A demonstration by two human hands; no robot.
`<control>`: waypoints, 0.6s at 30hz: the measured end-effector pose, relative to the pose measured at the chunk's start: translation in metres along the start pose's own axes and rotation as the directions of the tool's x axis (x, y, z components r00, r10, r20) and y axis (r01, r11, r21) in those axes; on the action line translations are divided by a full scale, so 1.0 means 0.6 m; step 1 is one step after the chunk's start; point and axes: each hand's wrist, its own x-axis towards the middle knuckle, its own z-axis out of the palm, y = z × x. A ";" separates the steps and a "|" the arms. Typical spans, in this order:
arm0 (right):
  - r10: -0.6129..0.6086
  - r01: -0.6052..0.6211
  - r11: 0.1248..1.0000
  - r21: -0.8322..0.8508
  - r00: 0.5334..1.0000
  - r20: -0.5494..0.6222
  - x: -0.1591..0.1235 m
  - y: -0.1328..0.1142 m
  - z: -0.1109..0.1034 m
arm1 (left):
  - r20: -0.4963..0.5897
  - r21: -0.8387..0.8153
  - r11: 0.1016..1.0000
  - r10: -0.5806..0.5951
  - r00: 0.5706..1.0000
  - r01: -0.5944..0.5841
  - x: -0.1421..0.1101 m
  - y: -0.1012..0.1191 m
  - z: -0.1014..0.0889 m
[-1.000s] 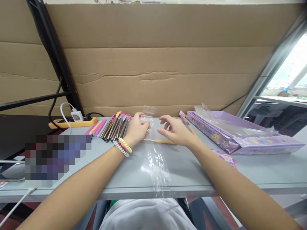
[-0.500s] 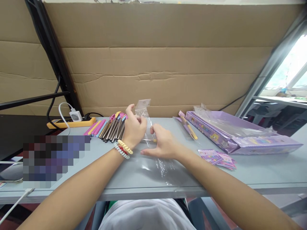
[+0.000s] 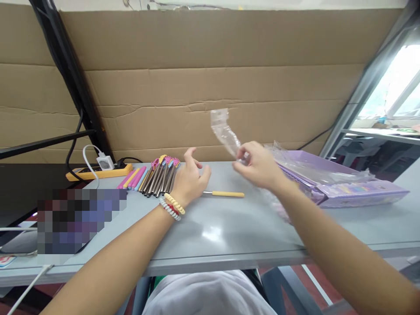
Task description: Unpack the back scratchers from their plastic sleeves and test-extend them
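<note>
In the head view my right hand (image 3: 254, 164) is closed in a pinch on a clear plastic bag (image 3: 225, 127), lifted above the table. Part of the bag stands up past the fingers and more hangs blurred beside the wrist. My left hand (image 3: 190, 180) has its fingers apart and loosely bent. Just right of it a thin stick with a yellow handle (image 3: 228, 194) and a silvery shaft lies on the grey table (image 3: 226, 236). Its other end is hidden behind the left hand. Beyond that hand lie several metal rods (image 3: 159, 178) with colourful shaped tops.
Left of the rods are several coloured handles (image 3: 135, 178). A yellow power strip (image 3: 98, 172) with a white plug (image 3: 105, 161) stands at the back left. On the right is a purple box (image 3: 361, 195) with clear plastic in it. Cardboard (image 3: 210, 83) closes off the back.
My right hand has moved right and up with the plastic bag, away from the yellow-handled stick. The stick now shows on the table, while my left hand has stayed nearly in place.
</note>
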 end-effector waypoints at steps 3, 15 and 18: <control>0.113 -0.114 0.978 -0.175 0.993 -0.015 0.034 0.044 -0.061 | 0.189 0.169 0.985 -0.003 0.982 -0.029 -0.002 0.003 0.001; 0.459 -0.156 0.731 -0.664 0.832 0.310 0.035 0.321 -0.146 | 0.529 0.382 0.893 0.001 0.848 -0.239 -0.006 0.000 0.003; 0.481 -0.162 0.740 -0.653 0.806 0.345 0.029 0.347 -0.139 | 0.554 0.383 0.886 0.006 0.833 -0.262 -0.006 0.000 0.003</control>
